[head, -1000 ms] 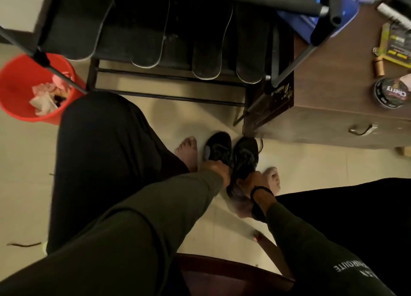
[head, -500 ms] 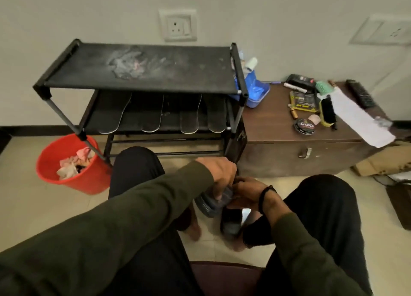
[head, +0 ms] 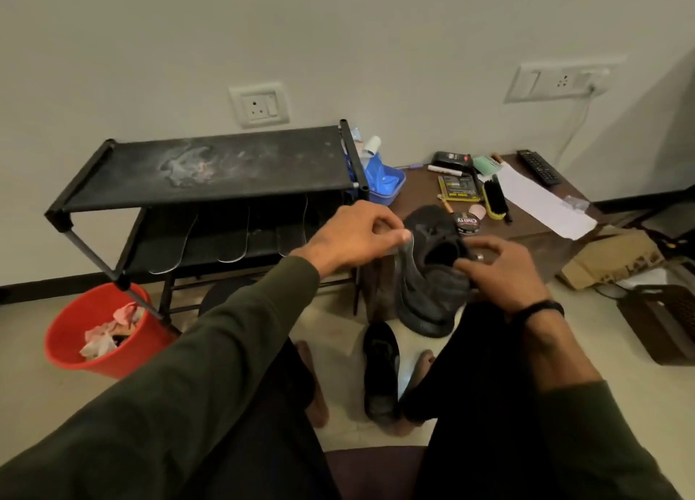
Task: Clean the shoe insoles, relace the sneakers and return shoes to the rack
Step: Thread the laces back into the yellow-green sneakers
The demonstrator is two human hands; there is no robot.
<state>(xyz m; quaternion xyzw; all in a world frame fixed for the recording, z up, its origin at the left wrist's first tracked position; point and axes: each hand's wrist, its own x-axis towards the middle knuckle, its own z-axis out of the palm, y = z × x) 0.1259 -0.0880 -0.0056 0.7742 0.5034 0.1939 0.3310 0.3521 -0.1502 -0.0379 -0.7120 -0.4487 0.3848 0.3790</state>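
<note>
A black sneaker (head: 432, 289) is held up in front of me, toe pointing away and heel hanging down. My right hand (head: 500, 270) grips its collar on the right side. My left hand (head: 357, 236) pinches the heel edge or a thin strip at the sneaker's left; which one is unclear. The second black sneaker (head: 381, 371) lies on the floor between my bare feet. The black shoe rack (head: 203, 176) stands at the left, with several dark insoles (head: 233, 240) lying on its lower shelf.
A red bucket (head: 75, 353) with crumpled tissues sits under the rack's left corner. A low brown cabinet (head: 534, 236) at the right carries a polish tin (head: 466, 224), a shoe brush (head: 495, 201), papers and a remote. A blue tub (head: 383, 183) stands behind the rack. A brown crate (head: 662, 323) is far right.
Both hands lifted one sneaker from the floor up to chest height. The other sneaker stayed on the floor. My view rose from the floor to the rack and wall.
</note>
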